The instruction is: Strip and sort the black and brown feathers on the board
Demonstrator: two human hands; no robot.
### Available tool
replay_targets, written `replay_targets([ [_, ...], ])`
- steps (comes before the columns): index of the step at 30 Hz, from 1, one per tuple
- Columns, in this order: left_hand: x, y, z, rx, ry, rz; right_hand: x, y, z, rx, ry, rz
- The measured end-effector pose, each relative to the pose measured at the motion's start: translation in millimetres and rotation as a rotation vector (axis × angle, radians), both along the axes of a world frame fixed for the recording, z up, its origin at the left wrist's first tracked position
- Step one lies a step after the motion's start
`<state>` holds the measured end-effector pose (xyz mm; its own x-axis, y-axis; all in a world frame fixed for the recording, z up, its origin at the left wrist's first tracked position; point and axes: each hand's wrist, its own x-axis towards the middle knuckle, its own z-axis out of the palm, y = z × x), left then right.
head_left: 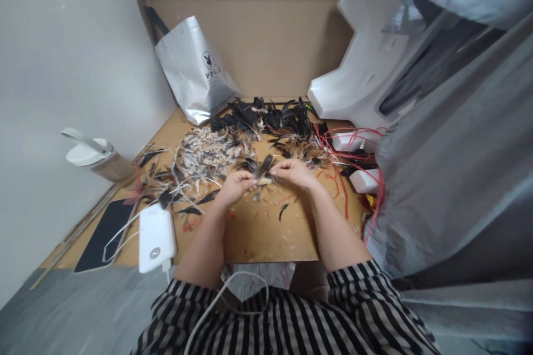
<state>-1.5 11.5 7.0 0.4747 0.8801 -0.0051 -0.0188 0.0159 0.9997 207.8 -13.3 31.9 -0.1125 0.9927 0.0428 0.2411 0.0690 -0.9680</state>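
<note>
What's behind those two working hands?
Beyond the left hand lies a pale fluffy pile; beyond the right hand, brown feathers. Whatever the hands themselves cover is hidden.

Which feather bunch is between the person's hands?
The small dark feather bunch between the left hand and right hand; the glossy black feather heap lies farther back, the fluffy pale heap leftward, the brown heap rightward.

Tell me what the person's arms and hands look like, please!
The left hand and right hand wear no gloves, and no watch shows on either wrist. The forearms are bare up to loose sleeves with black and pale stripes, matching the striped top.
</note>
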Motion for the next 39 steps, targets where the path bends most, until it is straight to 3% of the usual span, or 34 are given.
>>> replay_targets([
  [6, 3.1, -4.9, -0.3, 0.020, 0.055, -0.074, -5.1, -5.0, 2.5, -0.045, -0.234, 0.263],
  [11, 4.4, -5.8, 3.5, -0.031, -0.021, -0.075, -11.4, -4.7, -2.6, -0.106, -0.108, 0.321],
  [14, 7.5, -5.8, 4.8, -0.078, -0.126, -0.021, -15.3, -4.0, -5.4, -0.162, 0.087, 0.260],
  [19, 10.6, -2.2, 1.6, -0.241, -0.402, 0.177, -27.9, -2.3, -5.3, -0.274, 0.435, 0.100],
  [23, 9.9, 1.1, -4.3, -0.402, -0.446, 0.147, -39.7, 1.4, -8.8, -0.271, 0.668, -0.050],
  [29, 14.3, -0.9, -7.4, -0.462, -0.395, 0.054, -52.3, 4.9, -18.8, -0.246, 0.667, -0.156],
  [39, 17.5, -0.7, -11.8, -0.431, -0.345, 0.101, -65.5, 2.0, -17.9, -0.182, 0.565, -0.298],
])
